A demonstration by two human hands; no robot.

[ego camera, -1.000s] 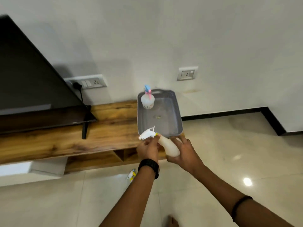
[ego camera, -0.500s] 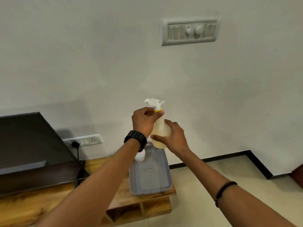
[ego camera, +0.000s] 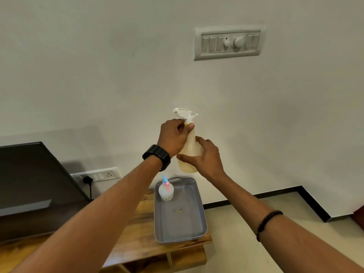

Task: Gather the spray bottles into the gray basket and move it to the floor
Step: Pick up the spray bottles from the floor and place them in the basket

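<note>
I hold a pale yellowish spray bottle [ego camera: 190, 148] with a white trigger head upright in the air, above the far end of the gray basket [ego camera: 200, 210]. My left hand [ego camera: 173, 137] is closed around its neck just under the head. My right hand [ego camera: 204, 157] wraps the bottle's body from the right. The basket sits on the right end of a wooden TV unit [ego camera: 137, 247]. Inside it, at the far left corner, stands a small white spray bottle [ego camera: 166, 191] with a blue and pink top.
A dark TV screen [ego camera: 33, 186] leans at the left on the unit. A wall socket with a black plug [ego camera: 98, 177] is behind it, and a switch panel [ego camera: 229, 43] is high on the white wall. Cream floor tiles [ego camera: 275, 213] lie to the right.
Both hands have lifted the pale bottle from low at the basket's near edge to upright in the air above it. The view has tilted up toward the wall.
</note>
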